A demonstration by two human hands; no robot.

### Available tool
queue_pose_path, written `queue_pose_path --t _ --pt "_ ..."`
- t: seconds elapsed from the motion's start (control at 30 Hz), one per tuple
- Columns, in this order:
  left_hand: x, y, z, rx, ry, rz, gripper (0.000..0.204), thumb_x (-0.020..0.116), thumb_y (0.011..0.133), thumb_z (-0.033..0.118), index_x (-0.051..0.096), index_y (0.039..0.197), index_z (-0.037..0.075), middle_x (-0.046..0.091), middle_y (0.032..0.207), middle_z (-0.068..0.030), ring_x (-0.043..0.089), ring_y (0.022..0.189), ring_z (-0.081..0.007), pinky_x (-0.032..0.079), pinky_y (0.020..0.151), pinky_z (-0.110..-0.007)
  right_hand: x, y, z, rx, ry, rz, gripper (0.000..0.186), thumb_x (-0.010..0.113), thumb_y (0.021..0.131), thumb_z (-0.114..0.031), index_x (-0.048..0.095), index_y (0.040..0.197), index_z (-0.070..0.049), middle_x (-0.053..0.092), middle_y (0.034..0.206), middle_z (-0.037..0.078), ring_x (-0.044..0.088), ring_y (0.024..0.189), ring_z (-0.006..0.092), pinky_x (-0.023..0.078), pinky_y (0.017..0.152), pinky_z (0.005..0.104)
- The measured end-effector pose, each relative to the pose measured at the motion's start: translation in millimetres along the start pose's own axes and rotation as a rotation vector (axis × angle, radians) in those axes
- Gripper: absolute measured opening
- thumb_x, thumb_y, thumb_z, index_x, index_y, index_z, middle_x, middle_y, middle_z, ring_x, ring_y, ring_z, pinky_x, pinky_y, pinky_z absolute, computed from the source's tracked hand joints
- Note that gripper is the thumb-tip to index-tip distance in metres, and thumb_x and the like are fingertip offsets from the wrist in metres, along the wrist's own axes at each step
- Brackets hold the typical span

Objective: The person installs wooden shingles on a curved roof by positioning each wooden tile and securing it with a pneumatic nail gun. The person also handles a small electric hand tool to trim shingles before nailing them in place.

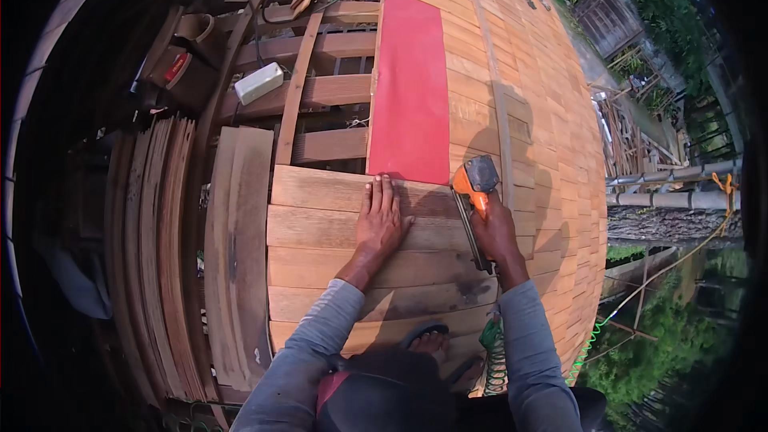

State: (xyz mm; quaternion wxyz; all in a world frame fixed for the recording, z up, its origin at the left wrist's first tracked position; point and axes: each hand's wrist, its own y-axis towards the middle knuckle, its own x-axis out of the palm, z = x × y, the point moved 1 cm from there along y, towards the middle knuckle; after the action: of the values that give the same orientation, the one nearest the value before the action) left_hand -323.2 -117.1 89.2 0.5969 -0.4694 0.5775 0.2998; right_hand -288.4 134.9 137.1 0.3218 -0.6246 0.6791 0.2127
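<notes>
My left hand lies flat with its fingers stretched out, pressing on a wooden board that meets the lower end of a red sheet. Its fingertips reach the board's upper edge. My right hand is wrapped round the handle of an orange and black pneumatic nail gun. The gun's head is beside the lower right corner of the red sheet, over the overlapping wooden shingles. Whether its nose touches the wood, I cannot tell.
Open wooden battens with gaps lie left of the sheet. A white block-shaped thing, a black cable and stacked planks are farther left. A coiled green hose hangs by my right forearm. The shingled surface ends at the right, near bamboo poles.
</notes>
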Motion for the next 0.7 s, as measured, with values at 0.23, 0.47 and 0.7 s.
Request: queue_pose_path --t 0.23,0.47,0.7 --pt "7.2 -38.8 -7.2 -0.058 0.012 -0.055 0.094 0.04 0.105 0.069 0.027 0.168 0.002 0.017 0.178 -0.0196 0.011 0.165 -0.0386 0.003 0.134 -0.054 34.2 28.1 -158.7 -0.494 0.187 -0.15 0.045 0.067 0.092 -0.007 0.056 0.135 -0.002 0.074 0.097 0.026 0.072 0.089 0.0483 0.056 0.077 0.0515" --pt "42.4 -29.2 2.2 0.012 -0.21 -0.243 0.084 0.034 0.108 0.064 0.035 0.165 0.003 0.04 0.17 -0.0147 0.028 0.162 -0.0252 0.013 0.132 -0.051 79.5 54.5 -256.1 -0.597 0.134 -0.455 0.046 0.067 0.091 -0.011 0.052 0.133 -0.001 0.073 0.101 0.03 0.071 0.097 0.0517 0.056 0.082 0.0583" --pt "45.9 -33.6 9.2 0.009 -0.14 -0.069 0.072 0.037 0.108 0.058 0.052 0.153 0.003 0.056 0.158 -0.0114 0.054 0.142 -0.0237 0.034 0.119 -0.045 103.0 65.6 -260.3 -0.592 -0.027 -0.491 0.043 0.066 0.09 -0.01 0.052 0.129 0.0 0.074 0.098 0.03 0.071 0.095 0.0521 0.057 0.083 0.0593"
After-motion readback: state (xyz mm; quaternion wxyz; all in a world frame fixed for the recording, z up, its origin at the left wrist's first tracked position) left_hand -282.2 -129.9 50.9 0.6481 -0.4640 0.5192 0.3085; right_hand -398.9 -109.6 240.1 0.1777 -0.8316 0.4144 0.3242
